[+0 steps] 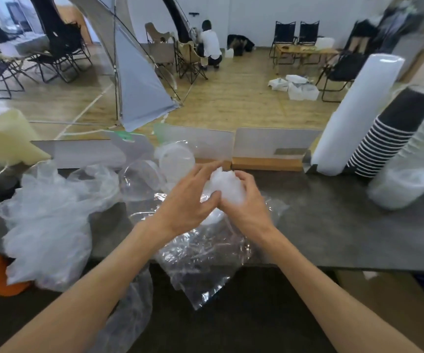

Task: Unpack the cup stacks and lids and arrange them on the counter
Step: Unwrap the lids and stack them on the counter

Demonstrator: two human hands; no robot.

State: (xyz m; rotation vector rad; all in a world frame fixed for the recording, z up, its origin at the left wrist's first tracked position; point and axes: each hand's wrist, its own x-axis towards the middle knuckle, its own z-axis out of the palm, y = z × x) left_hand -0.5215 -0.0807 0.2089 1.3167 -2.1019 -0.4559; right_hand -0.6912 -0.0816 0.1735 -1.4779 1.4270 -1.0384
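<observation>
Both hands meet over the middle of the dark counter (333, 225). My left hand (190, 200) and my right hand (246, 205) together grip a crumpled white plastic wrapper (227, 186) bunched between the fingers. Under them lies a clear crinkled plastic bag (200, 261) hanging over the counter's front edge. A bagged stack of clear lids (176, 157) lies just behind my left hand. At the right stand a tall white cup stack (356, 115), a black cup stack (389, 133) and a leaning stack of translucent cups (409, 171).
A heap of empty translucent bags (47, 215) covers the counter's left part. A cream-coloured object (4, 136) stands at the far left. White partition panels (269, 142) line the counter's back edge. Beyond are folding chairs, a tent and a crouching person (209, 44).
</observation>
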